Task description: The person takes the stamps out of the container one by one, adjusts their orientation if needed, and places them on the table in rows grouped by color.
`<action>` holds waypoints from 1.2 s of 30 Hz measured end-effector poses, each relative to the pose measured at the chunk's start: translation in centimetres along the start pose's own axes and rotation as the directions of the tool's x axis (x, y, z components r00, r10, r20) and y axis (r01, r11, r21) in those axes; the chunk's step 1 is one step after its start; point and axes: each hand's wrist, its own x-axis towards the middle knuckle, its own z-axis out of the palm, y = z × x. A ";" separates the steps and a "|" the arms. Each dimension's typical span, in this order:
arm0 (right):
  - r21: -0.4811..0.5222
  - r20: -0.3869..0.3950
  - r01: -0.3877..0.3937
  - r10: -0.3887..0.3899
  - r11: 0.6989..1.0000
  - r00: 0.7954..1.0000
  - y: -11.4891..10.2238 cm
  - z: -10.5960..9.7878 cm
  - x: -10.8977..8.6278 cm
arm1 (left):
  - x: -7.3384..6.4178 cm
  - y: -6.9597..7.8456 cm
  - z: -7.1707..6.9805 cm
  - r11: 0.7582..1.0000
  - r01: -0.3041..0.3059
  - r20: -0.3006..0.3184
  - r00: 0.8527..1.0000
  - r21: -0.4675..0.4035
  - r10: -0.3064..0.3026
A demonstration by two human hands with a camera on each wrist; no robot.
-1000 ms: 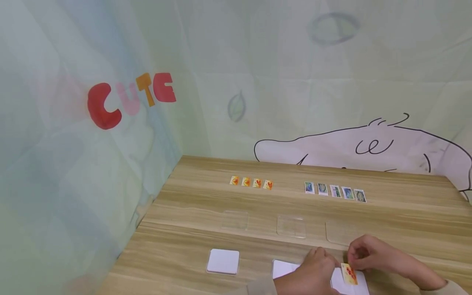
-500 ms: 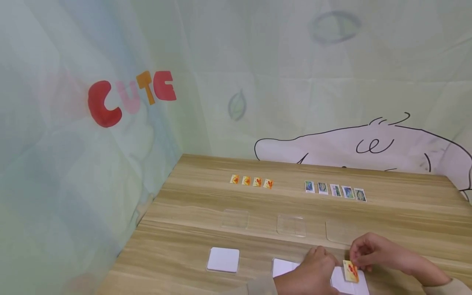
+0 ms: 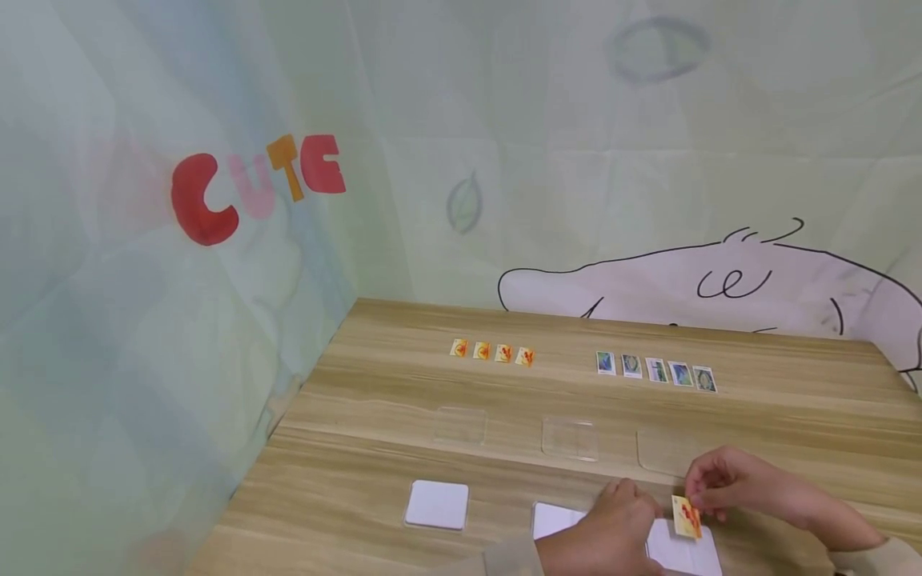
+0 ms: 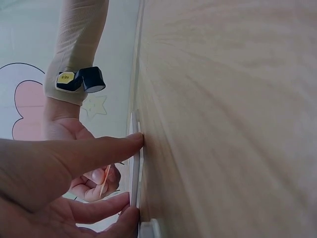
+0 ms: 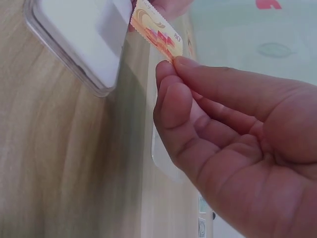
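Between thumb and fingertips, my right hand (image 3: 749, 486) pinches a yellow-orange postage stamp (image 3: 687, 518) by one corner. The stamp has toothed edges, and a printed 80 shows in the right wrist view. It hangs tilted over a shallow clear case with a white insert (image 3: 691, 554) at the front right. My left hand (image 3: 612, 532) holds that case, thumb on one edge and fingers on the opposite one, as the left wrist view shows. Part of the case lies hidden behind the left hand in the head view.
Another white-filled case (image 3: 436, 506) lies at left; a second (image 3: 556, 520) is partly covered by the left forearm. Three clear lids (image 3: 569, 439) lie in a row behind. Farther back are several orange stamps (image 3: 503, 353) and several blue-green stamps (image 3: 656, 370).
My right hand has lifted slightly, moving the stamp up and away from the white insert toward the case's far edge. My left hand stays in place on the case.
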 end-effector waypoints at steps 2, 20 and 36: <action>-0.002 -0.002 -0.006 0.006 1.000 1.000 -0.1 -0.1 0.0 | 0.0 0.0 0.0 1.000 -0.002 -0.001 1.000 0.000 0.002; 0.018 -0.014 -0.011 0.012 1.000 1.000 -1.1 -1.1 0.2 | 0.0 -0.1 0.2 0.999 -0.005 -0.014 1.000 0.035 0.005; -0.008 -0.018 0.004 -0.004 1.000 1.000 -1.4 -2.0 1.3 | 0.0 -0.3 0.2 0.994 -0.053 -0.040 0.998 0.097 0.058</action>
